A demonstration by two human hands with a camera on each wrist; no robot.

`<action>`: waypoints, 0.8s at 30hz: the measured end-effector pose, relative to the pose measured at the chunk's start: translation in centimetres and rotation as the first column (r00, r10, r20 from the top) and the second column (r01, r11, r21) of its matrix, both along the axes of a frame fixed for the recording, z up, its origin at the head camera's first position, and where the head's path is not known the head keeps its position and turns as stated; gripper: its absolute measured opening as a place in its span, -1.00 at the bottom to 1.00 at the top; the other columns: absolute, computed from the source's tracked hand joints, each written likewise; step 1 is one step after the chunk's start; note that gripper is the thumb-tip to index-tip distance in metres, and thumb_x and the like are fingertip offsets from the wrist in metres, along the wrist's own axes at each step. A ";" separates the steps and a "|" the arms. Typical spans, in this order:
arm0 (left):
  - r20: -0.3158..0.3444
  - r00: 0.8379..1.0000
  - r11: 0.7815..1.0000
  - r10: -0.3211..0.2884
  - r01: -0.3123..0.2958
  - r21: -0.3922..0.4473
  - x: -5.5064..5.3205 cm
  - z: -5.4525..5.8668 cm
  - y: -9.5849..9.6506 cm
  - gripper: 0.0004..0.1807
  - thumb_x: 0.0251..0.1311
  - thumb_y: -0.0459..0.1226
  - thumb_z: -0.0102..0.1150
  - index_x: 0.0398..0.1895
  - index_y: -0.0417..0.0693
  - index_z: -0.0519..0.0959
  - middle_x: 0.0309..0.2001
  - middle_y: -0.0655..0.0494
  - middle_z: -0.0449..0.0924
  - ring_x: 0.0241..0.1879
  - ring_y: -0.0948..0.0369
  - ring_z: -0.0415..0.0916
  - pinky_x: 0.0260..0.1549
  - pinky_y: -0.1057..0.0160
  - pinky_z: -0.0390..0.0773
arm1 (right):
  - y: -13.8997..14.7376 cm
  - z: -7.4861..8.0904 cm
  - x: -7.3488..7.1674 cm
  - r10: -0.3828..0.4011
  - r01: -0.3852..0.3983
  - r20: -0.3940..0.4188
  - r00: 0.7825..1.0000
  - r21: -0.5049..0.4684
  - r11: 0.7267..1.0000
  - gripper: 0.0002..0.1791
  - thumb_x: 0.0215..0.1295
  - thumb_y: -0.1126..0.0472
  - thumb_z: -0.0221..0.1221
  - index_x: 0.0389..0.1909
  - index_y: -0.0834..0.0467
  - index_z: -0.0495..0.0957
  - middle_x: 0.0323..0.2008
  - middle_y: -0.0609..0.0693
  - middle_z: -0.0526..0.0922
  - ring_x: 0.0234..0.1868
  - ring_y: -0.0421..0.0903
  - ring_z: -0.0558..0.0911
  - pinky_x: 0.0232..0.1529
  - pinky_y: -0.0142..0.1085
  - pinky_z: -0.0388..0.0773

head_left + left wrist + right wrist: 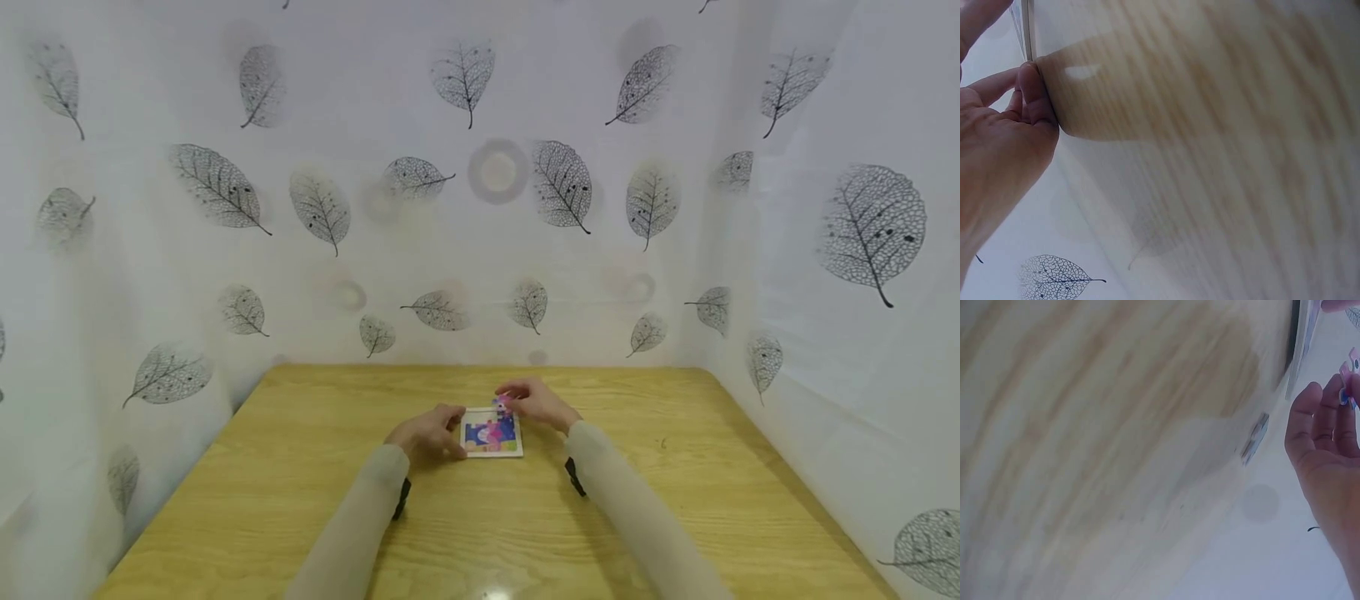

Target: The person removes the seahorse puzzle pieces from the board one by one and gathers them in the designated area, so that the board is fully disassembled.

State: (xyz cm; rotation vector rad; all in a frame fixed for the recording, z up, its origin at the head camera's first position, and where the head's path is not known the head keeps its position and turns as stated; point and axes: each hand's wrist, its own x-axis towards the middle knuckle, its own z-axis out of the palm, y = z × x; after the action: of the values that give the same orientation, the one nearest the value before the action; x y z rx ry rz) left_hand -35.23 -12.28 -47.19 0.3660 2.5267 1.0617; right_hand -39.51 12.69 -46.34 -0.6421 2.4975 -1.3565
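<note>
A small square jigsaw puzzle (491,435) in a white-rimmed tray lies on the table. Its picture is pink, blue and purple, and the upper left part shows pale bare backing. My left hand (430,431) holds the tray by its left side, thumb at the near corner and fingers at the far one. Over the tray's far right corner, my right hand (538,403) pinches a pink puzzle piece (502,402) between thumb and fingers. The right wrist view shows this puzzle piece (1344,395) raised off the table, partly cut off by the frame's edge.
In the right wrist view a small flat item (1255,439), perhaps loose puzzle pieces, lies on the table beyond the right hand. The wooden table (315,500) ends at a white leaf-print curtain (495,250) at the back and sides.
</note>
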 end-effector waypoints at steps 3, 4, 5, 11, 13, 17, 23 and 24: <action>-0.010 1.000 1.000 -0.022 0.022 0.004 -0.3 0.0 0.1 0.00 -0.08 -0.26 0.51 0.46 -0.21 0.20 0.33 -0.17 0.34 0.36 -0.09 0.24 0.44 -0.11 0.15 | 0.8 0.2 0.0 -0.007 0.008 0.020 1.000 -0.007 1.000 -0.60 0.38 0.30 0.12 0.21 0.28 0.50 -0.04 0.16 0.65 -0.13 0.03 0.64 -0.20 -0.19 0.66; -0.010 1.000 1.000 -0.027 0.027 0.007 -0.3 0.0 0.1 0.00 -0.08 -0.27 0.51 0.47 -0.21 0.19 0.33 -0.18 0.35 0.36 -0.09 0.24 0.44 -0.10 0.16 | 1.1 0.2 -0.1 -0.007 0.007 0.023 1.000 -0.013 1.000 -0.60 0.39 0.30 0.12 0.22 0.28 0.49 -0.03 0.17 0.64 -0.13 0.04 0.64 -0.20 -0.18 0.67; -0.012 0.999 0.999 -0.034 0.035 0.008 -0.3 0.0 0.1 0.01 -0.08 -0.28 0.51 0.47 -0.22 0.19 0.33 -0.19 0.35 0.35 -0.09 0.25 0.43 -0.10 0.17 | 1.4 0.1 -0.2 -0.005 0.006 0.027 1.000 -0.021 1.000 -0.59 0.39 0.29 0.11 0.22 0.30 0.48 -0.02 0.19 0.65 -0.13 0.07 0.65 -0.19 -0.15 0.68; -0.023 0.998 0.998 -0.059 0.060 0.016 -0.4 0.1 0.1 0.01 -0.09 -0.32 0.51 0.46 -0.29 0.18 0.31 -0.21 0.35 0.32 -0.09 0.27 0.42 -0.10 0.20 | 3.1 0.0 -0.3 0.004 0.000 0.056 0.998 -0.062 0.998 -0.56 0.40 0.21 0.14 0.21 0.36 0.44 0.01 0.25 0.64 -0.07 0.21 0.65 -0.13 0.01 0.67; -0.018 0.999 0.999 -0.047 0.048 0.020 -0.2 0.1 0.0 0.00 -0.09 -0.32 0.50 0.46 -0.28 0.19 0.31 -0.20 0.35 0.33 -0.09 0.26 0.42 -0.10 0.19 | 3.7 0.0 -0.4 -0.004 0.008 0.062 0.998 -0.066 0.998 -0.56 0.41 0.19 0.14 0.20 0.36 0.44 0.01 0.22 0.64 -0.06 0.21 0.64 -0.15 -0.03 0.67; -0.009 0.999 0.999 -0.032 0.033 0.041 0.0 0.0 0.1 -0.01 -0.09 -0.32 0.50 0.46 -0.26 0.19 0.33 -0.20 0.34 0.35 -0.11 0.24 0.44 -0.11 0.16 | 4.5 -0.1 -0.6 -0.043 0.049 0.083 0.996 -0.071 0.996 -0.60 0.39 0.20 0.16 0.14 0.33 0.49 -0.04 0.17 0.66 -0.07 0.18 0.62 -0.26 -0.17 0.61; 0.003 1.000 0.998 -0.021 0.021 0.060 0.0 0.0 0.1 0.00 -0.09 -0.32 0.50 0.46 -0.26 0.18 0.34 -0.20 0.32 0.37 -0.12 0.21 0.45 -0.13 0.11 | 5.2 0.0 -0.5 -0.091 0.096 0.089 0.992 -0.054 0.994 -0.68 0.35 0.24 0.19 0.06 0.28 0.54 -0.07 0.17 0.67 -0.12 0.10 0.62 -0.29 -0.24 0.56; 0.002 1.000 0.998 -0.021 0.021 0.057 0.0 -0.1 0.1 0.00 -0.10 -0.32 0.50 0.46 -0.26 0.19 0.34 -0.20 0.33 0.37 -0.12 0.21 0.45 -0.13 0.11 | 5.3 0.0 -0.4 -0.101 0.107 0.092 0.991 -0.054 0.993 -0.69 0.34 0.26 0.19 0.05 0.28 0.55 -0.08 0.17 0.67 -0.12 0.09 0.63 -0.28 -0.24 0.56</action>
State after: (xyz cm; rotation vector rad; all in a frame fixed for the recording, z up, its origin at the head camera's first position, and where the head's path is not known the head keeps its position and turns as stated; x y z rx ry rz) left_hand -35.24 -12.22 -47.24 0.4061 2.4890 1.1280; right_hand -39.92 18.01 -46.39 -0.4576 2.4592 -1.4665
